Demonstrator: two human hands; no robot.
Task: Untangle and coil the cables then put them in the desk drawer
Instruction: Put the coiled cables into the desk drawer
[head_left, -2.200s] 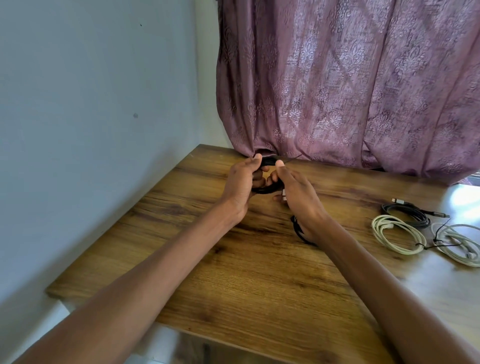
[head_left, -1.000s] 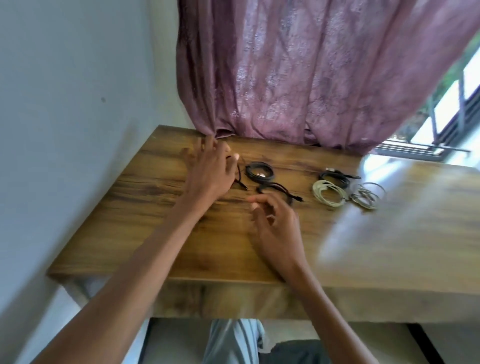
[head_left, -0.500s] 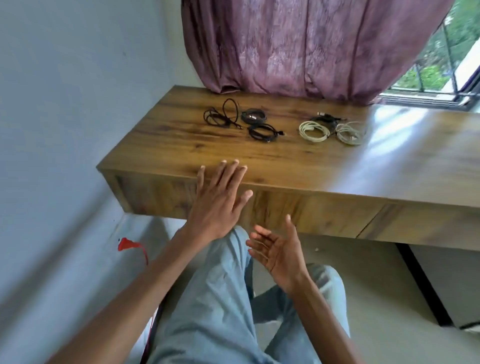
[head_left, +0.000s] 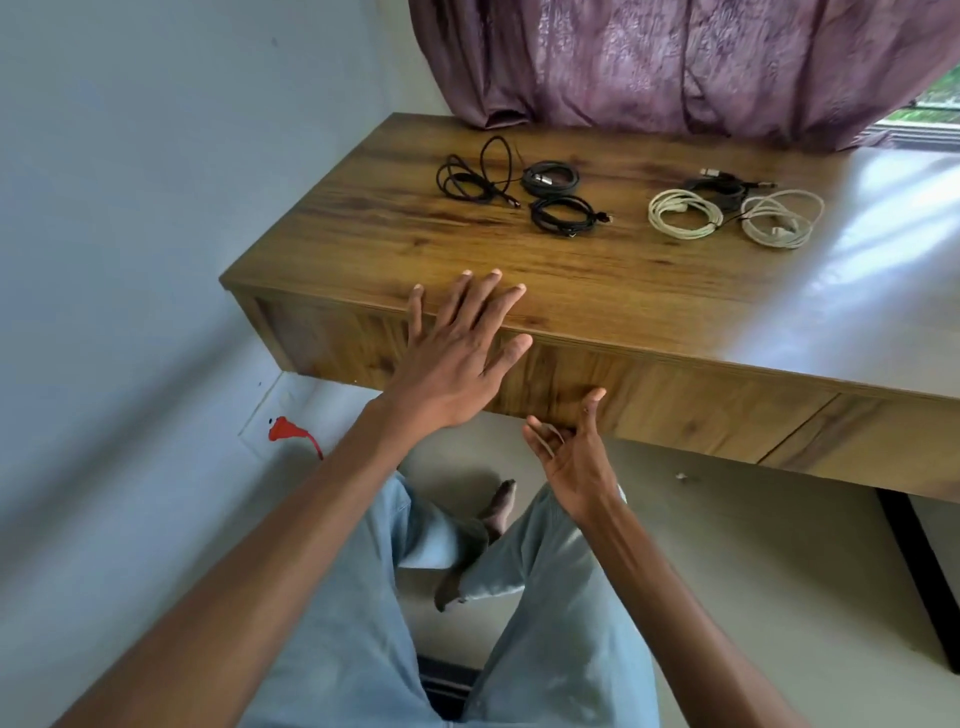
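Note:
Several cables lie on the wooden desk (head_left: 597, 280). A loose black cable (head_left: 475, 174) sprawls at the left, with two coiled black cables (head_left: 550, 178) (head_left: 563, 214) beside it. Two coiled white cables (head_left: 683, 213) (head_left: 779, 218) and another black coil (head_left: 724, 188) lie further right. My left hand (head_left: 457, 353) lies flat with straight fingers over the desk's front edge. My right hand (head_left: 571, 449) is palm up under the lower edge of the shut drawer front (head_left: 649, 395), fingers loosely bent, thumb against the wood, holding nothing.
A purple curtain (head_left: 675, 62) hangs behind the desk, with a window at the far right. A grey wall (head_left: 130, 208) stands close on the left with a red mark (head_left: 291, 434) low down. A second drawer front (head_left: 872, 457) is at the right. My legs are below.
Both hands have left the cables and drawn back to the desk's front. My view has dropped to the drawer front. My right hand has risen to the drawer's lower edge.

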